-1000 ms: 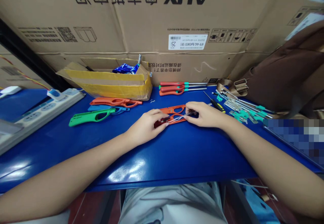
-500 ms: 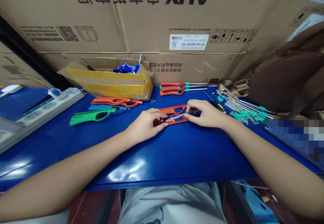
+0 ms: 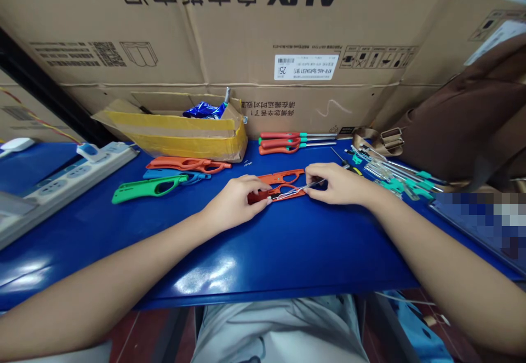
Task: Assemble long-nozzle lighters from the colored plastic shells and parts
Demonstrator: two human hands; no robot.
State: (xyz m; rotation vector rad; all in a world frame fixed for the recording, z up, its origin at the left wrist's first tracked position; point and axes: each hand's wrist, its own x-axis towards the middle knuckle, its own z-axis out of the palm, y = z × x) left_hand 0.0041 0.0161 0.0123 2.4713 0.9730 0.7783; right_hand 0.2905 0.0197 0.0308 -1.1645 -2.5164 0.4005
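My left hand (image 3: 234, 203) is closed on the near orange lighter shell half (image 3: 299, 194), its thumb and fingers around the dark red handle end. White wires (image 3: 286, 192) run out from these fingertips along the shell. My right hand (image 3: 339, 183) pinches a thin grey wire-like piece (image 3: 315, 184) over the shell's right end; its exact kind is too small to tell. Just behind lies the other orange shell half (image 3: 273, 179), flat on the blue table (image 3: 263, 253). Part of the near half is hidden under my left fingers.
Left of my hands lie orange (image 3: 176, 163), blue and green lighter shells (image 3: 142, 189). Several assembled lighters (image 3: 279, 143) are at the back. Metal rods with teal parts (image 3: 396, 177) and a screwdriver (image 3: 340, 158) lie right. A taped carton (image 3: 184, 141) and power strip (image 3: 68, 182) stand left.
My right hand has shifted slightly to the right, and the thin piece between its fingers shows more plainly. My left hand stays nearly still on the shell.
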